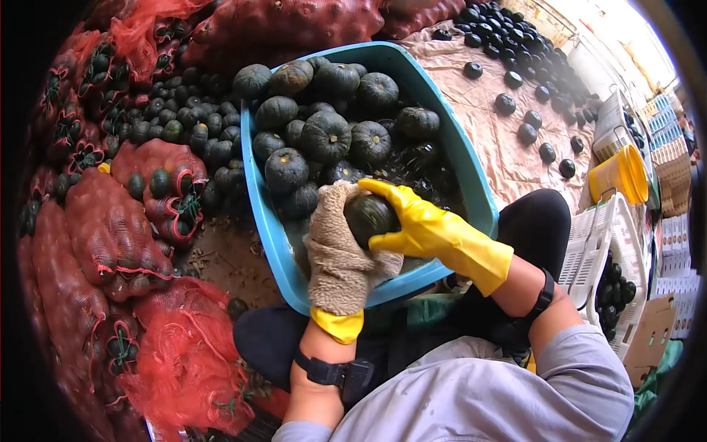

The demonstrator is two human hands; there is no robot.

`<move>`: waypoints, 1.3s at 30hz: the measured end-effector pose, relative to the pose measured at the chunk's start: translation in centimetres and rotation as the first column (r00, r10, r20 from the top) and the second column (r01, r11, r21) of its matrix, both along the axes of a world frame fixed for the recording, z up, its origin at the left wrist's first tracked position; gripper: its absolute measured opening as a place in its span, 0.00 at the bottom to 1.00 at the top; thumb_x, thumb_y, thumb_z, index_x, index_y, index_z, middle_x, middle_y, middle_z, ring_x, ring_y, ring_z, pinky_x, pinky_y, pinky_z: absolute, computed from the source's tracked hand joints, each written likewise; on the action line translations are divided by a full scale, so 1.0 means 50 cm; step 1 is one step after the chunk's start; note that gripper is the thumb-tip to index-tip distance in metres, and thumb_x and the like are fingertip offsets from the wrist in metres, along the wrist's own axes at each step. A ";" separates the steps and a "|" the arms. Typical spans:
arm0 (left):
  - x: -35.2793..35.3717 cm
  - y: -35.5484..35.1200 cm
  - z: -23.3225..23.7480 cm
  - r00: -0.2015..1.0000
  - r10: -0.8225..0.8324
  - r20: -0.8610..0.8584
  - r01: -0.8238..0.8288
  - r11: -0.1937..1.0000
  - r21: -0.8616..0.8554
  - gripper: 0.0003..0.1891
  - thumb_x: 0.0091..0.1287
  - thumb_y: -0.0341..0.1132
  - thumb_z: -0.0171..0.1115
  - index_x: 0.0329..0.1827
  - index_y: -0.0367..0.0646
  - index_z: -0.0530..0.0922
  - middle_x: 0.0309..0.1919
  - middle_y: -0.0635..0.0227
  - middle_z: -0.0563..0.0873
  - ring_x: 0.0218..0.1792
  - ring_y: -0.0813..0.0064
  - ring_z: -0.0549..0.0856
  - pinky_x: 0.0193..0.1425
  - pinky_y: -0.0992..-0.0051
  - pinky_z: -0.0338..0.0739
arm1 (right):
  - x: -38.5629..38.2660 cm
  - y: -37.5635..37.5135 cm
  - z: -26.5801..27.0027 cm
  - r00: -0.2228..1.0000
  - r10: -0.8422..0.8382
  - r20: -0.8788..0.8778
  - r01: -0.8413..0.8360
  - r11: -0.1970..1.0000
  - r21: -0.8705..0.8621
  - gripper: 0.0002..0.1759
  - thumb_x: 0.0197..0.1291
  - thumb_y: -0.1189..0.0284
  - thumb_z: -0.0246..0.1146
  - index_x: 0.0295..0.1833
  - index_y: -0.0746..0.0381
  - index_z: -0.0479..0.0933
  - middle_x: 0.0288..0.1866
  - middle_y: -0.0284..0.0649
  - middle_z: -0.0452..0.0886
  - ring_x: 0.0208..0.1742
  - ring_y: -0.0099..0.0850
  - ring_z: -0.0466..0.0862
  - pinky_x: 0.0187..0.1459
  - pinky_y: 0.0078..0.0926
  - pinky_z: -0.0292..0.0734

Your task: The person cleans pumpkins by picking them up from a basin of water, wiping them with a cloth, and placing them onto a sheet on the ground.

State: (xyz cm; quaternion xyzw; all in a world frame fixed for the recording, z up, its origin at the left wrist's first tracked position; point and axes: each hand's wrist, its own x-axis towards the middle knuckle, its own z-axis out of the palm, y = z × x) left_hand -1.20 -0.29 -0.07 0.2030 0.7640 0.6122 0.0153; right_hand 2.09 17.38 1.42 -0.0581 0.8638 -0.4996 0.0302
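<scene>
A dark green squash [370,219] is held over the near end of a blue plastic tub [259,214]. Around its upper and right side curve the fingers and thumb of my right hand [420,225], in a yellow rubber glove. My left hand [340,254], also gloved in yellow, is wrapped in a beige towel [335,272] that presses against the squash's left side. The towel hides those fingers. Several more squashes [324,138] are piled in the tub, with wet dark ones lower down on the right.
Red mesh sacks [110,221] of squash crowd the left, beside loose small squashes [191,118]. Squashes [504,104] lie spread on a pinkish sheet [471,155] behind the tub. At right stand a yellow bucket [618,175], white crates [589,228] and a cardboard box [652,331].
</scene>
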 end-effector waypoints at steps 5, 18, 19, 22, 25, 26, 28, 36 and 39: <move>-0.001 -0.010 -0.040 0.861 -0.185 -0.474 -0.225 0.698 -0.680 0.45 0.61 0.44 0.83 0.80 0.48 0.67 0.74 0.62 0.79 0.76 0.62 0.78 0.86 0.62 0.70 | 0.024 -0.024 -0.059 0.879 0.002 0.477 0.415 0.491 -0.766 0.40 0.72 0.61 0.76 0.83 0.56 0.68 0.72 0.44 0.82 0.72 0.36 0.83 0.69 0.36 0.81; -0.040 -0.010 0.010 0.432 -0.332 0.838 -0.642 0.539 0.545 0.12 0.77 0.46 0.59 0.37 0.51 0.80 0.32 0.77 0.82 0.37 0.76 0.84 0.51 0.70 0.83 | -0.056 0.339 0.000 0.939 -0.287 -0.191 0.180 0.881 -0.437 0.30 0.72 0.71 0.73 0.76 0.57 0.75 0.64 0.42 0.85 0.66 0.34 0.85 0.63 0.39 0.84; -0.039 -0.013 0.014 0.470 -0.247 0.847 -0.641 0.565 0.520 0.13 0.78 0.48 0.57 0.44 0.49 0.81 0.38 0.74 0.84 0.43 0.75 0.84 0.56 0.70 0.81 | -0.084 0.448 -0.002 0.849 -0.377 -0.370 0.179 0.864 -0.470 0.26 0.76 0.70 0.69 0.76 0.58 0.75 0.65 0.44 0.85 0.67 0.36 0.85 0.62 0.40 0.84; -0.034 0.004 0.052 0.503 0.069 0.861 -0.708 0.605 0.365 0.22 0.79 0.52 0.55 0.60 0.45 0.83 0.55 0.66 0.89 0.59 0.70 0.86 0.67 0.68 0.78 | -0.087 0.482 0.112 0.701 -0.698 -0.146 0.216 0.404 -0.889 0.26 0.76 0.64 0.68 0.75 0.59 0.77 0.68 0.47 0.84 0.69 0.39 0.84 0.66 0.37 0.82; -0.056 -0.005 -0.060 0.532 0.063 0.844 -0.646 0.675 0.357 0.28 0.78 0.58 0.57 0.68 0.46 0.82 0.67 0.62 0.86 0.67 0.67 0.83 0.69 0.67 0.76 | -0.054 0.242 0.114 0.945 -0.314 0.097 0.327 0.923 -0.203 0.32 0.71 0.57 0.72 0.76 0.57 0.78 0.70 0.49 0.85 0.70 0.42 0.85 0.70 0.37 0.79; -0.058 0.010 -0.045 0.502 0.076 0.862 -0.657 0.682 0.322 0.27 0.76 0.58 0.62 0.66 0.47 0.84 0.63 0.62 0.87 0.61 0.68 0.84 0.65 0.67 0.77 | -0.045 0.158 0.111 0.927 -0.246 0.284 0.230 0.969 0.088 0.33 0.69 0.55 0.73 0.76 0.56 0.79 0.71 0.49 0.85 0.70 0.43 0.85 0.72 0.37 0.78; -0.059 0.023 -0.044 0.468 0.052 0.882 -0.636 0.713 0.295 0.26 0.84 0.56 0.54 0.75 0.52 0.80 0.69 0.62 0.84 0.70 0.64 0.80 0.71 0.65 0.71 | -0.100 0.092 -0.087 0.963 -0.049 0.266 -0.078 0.890 0.449 0.48 0.58 0.46 0.78 0.82 0.54 0.74 0.72 0.54 0.84 0.71 0.48 0.85 0.73 0.40 0.78; -0.060 0.027 -0.096 0.534 -0.022 0.845 -0.574 0.725 0.381 0.21 0.81 0.52 0.62 0.63 0.47 0.85 0.53 0.67 0.89 0.55 0.69 0.87 0.56 0.72 0.79 | -0.127 0.015 -0.241 0.894 -0.277 0.352 0.225 0.957 0.182 0.52 0.53 0.50 0.85 0.81 0.58 0.72 0.79 0.57 0.77 0.80 0.53 0.76 0.75 0.45 0.77; -0.063 0.035 -0.071 0.438 -0.054 0.897 -0.619 0.706 0.344 0.18 0.80 0.49 0.63 0.59 0.45 0.86 0.46 0.69 0.91 0.48 0.70 0.88 0.48 0.68 0.81 | -0.103 0.054 -0.193 0.693 -0.032 0.720 0.525 0.707 -0.475 0.41 0.68 0.55 0.78 0.81 0.56 0.73 0.75 0.50 0.82 0.74 0.48 0.83 0.73 0.55 0.80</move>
